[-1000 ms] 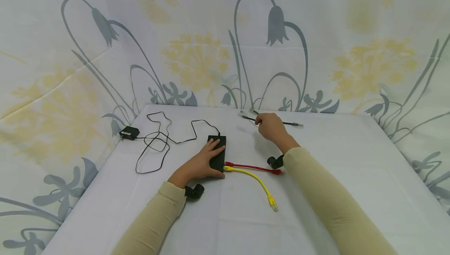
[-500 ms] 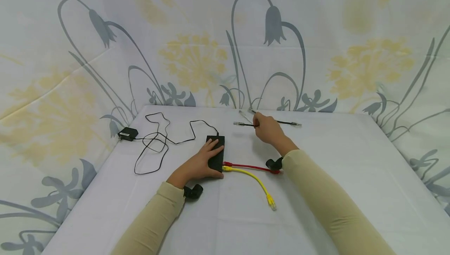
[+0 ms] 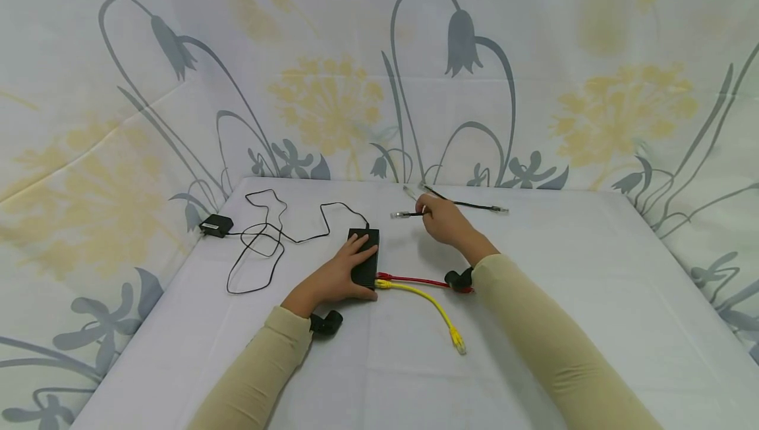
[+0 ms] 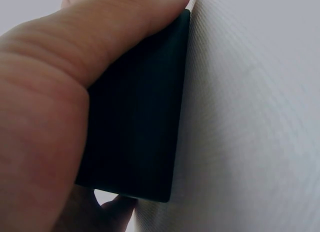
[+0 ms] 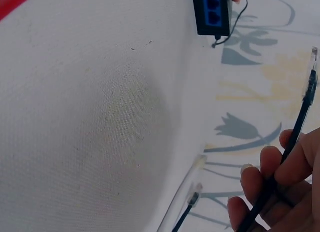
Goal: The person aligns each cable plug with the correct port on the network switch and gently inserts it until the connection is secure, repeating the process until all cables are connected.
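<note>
My left hand [image 3: 338, 275] grips a black network switch [image 3: 366, 272], fingers spread over its top and thumb along its near end. In the left wrist view the thumb lies against the dark casing [image 4: 140, 112]. A red Ethernet cable [image 3: 415, 280] and a yellow Ethernet cable [image 3: 423, 295] run out of the switch's right side. My right hand [image 3: 446, 221] pinches a black Ethernet cable [image 3: 409, 214], its clear plug pointing left toward the switch. The right wrist view shows that cable's plug [image 5: 311, 84] above the fingers, and blue ports [image 5: 213, 7] on the switch.
Behind the right hand lie another black cable [image 3: 474, 205] and a pale cable [image 3: 409, 191], near the table's back edge. A power adapter [image 3: 216, 225] sits at the left, its thin black cord [image 3: 274, 226] looped across the white cloth to the switch.
My right hand has lifted the black Ethernet cable away from the other one and shifted left and nearer. The left hand stays on the switch.
</note>
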Demonstrator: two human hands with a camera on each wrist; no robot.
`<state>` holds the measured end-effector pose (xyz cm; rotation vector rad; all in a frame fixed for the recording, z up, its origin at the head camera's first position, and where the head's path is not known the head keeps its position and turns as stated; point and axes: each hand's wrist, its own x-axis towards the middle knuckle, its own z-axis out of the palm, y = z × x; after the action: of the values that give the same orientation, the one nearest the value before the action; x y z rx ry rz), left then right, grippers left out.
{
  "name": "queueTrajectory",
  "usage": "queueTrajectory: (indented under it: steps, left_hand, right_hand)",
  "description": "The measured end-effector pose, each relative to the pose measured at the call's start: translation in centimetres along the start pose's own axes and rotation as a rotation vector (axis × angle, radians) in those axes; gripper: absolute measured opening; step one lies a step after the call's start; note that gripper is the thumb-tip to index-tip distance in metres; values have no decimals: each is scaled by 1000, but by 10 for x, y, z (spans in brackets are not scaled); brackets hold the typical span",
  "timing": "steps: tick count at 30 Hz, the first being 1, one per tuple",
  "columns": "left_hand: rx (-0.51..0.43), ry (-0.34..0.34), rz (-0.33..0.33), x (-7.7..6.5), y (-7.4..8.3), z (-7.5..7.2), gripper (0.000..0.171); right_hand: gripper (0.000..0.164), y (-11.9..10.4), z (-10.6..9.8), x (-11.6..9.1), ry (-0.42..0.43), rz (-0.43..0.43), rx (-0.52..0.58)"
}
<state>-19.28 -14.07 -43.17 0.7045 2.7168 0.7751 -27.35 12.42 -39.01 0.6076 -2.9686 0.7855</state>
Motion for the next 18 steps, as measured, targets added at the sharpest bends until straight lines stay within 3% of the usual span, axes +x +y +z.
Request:
queueTrajectory:
  steps: [10, 18]
  left_hand:
    - [-9, -4, -4, 0, 2, -1, 98]
    - [-3, -3, 4, 0, 1, -1, 98]
  right_hand:
    - [21, -1, 3, -1, -61, 4, 38]
    - [25, 3, 4, -3, -103, -131, 12]
